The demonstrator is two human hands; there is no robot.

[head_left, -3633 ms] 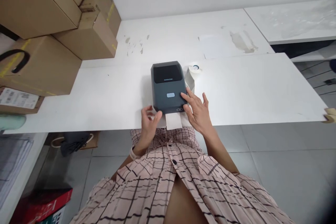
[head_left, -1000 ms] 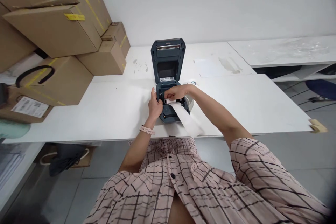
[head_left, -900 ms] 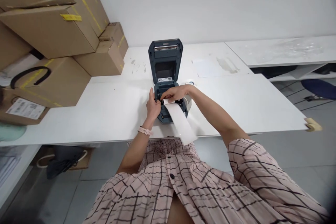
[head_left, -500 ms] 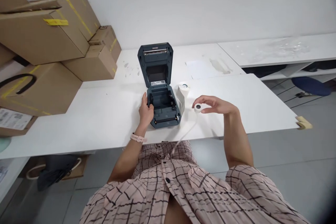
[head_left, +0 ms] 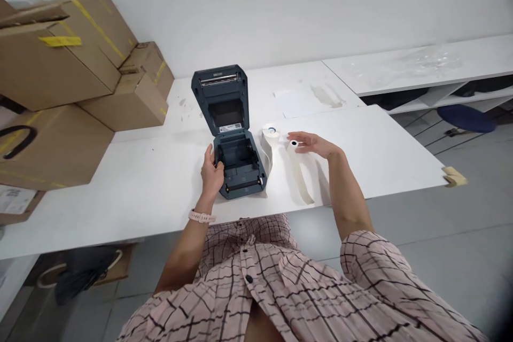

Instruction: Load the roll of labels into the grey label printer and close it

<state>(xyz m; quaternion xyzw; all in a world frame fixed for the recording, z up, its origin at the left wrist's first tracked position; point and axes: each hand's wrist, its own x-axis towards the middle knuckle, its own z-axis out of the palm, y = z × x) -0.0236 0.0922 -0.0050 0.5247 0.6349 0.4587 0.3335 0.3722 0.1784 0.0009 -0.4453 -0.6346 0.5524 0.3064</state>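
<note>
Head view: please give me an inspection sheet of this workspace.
Surface: white table, patchy marks at back.
Things at hand: printer, lid raised; small paper roll, strip trailing; larger roll beside printer.
Clutter: cardboard boxes at left, clear plastic at back right.
Left grip: on printer's left edge.
Right grip: at the small paper roll; whether holding it is unclear.
Cables: nothing seen for certain.
Surroundings: blue stool at right, white wall behind table.

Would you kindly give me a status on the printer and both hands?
Left hand gripping printer by left side, lid raised. Right hand at small paper roll, grip unclear. Bigger roll close by printer's right.
</note>
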